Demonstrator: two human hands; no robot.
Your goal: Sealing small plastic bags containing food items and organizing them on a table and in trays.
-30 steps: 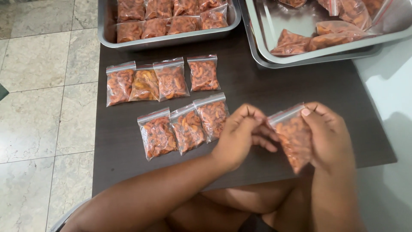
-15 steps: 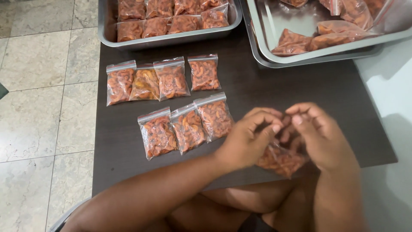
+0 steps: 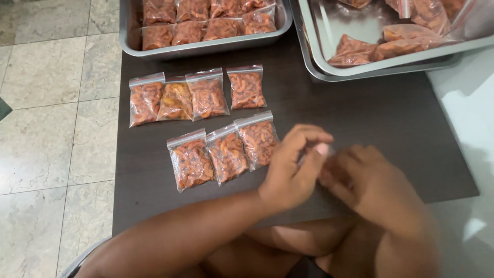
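Since half a second ago, the small bag [image 3: 325, 150] has been lowered and is now almost hidden between the hands; only a pale sliver is seen. It is pinched by the left hand [image 3: 290, 167], fingers curled shut on it. The right hand [image 3: 370, 185] is blurred, closed over the bag, grip uncertain. Both are held just right of the row of three filled bags [image 3: 224, 153] on the dark table [image 3: 391, 118].

1. Dark table [image 3: 391, 118] is lying bare right of the bag rows, giving open passage.
2. Seven filled bags [image 3: 226, 154] are crowding the left half.
3. Two steel trays [image 3: 206, 47] are blocking the far edge.
4. Both hands [image 3: 329, 170] are occupying the near centre.
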